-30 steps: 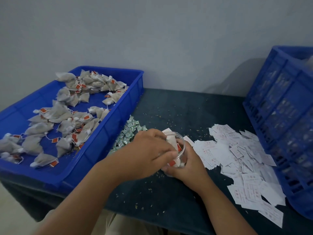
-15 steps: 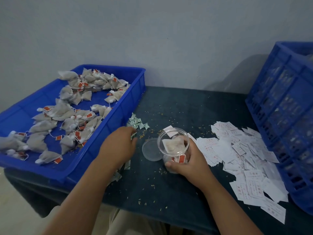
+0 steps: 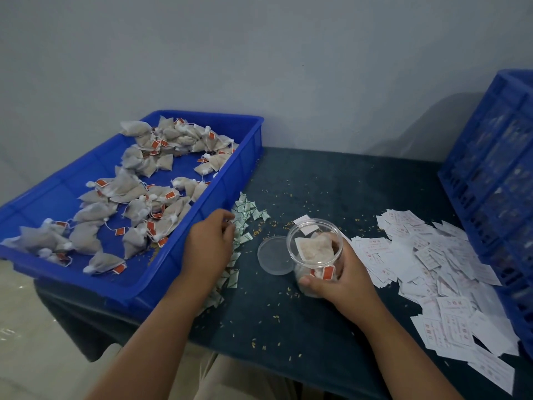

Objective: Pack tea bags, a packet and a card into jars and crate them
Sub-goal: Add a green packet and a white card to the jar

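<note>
At the tabletop's centre my right hand grips an open clear jar holding tea bags. Its lid lies just beside it at nine o'clock. Farther that way my left hand touches green packets; whether it pinches one I cannot tell. Cards spread at three o'clock, a blue tray at ten.
</note>
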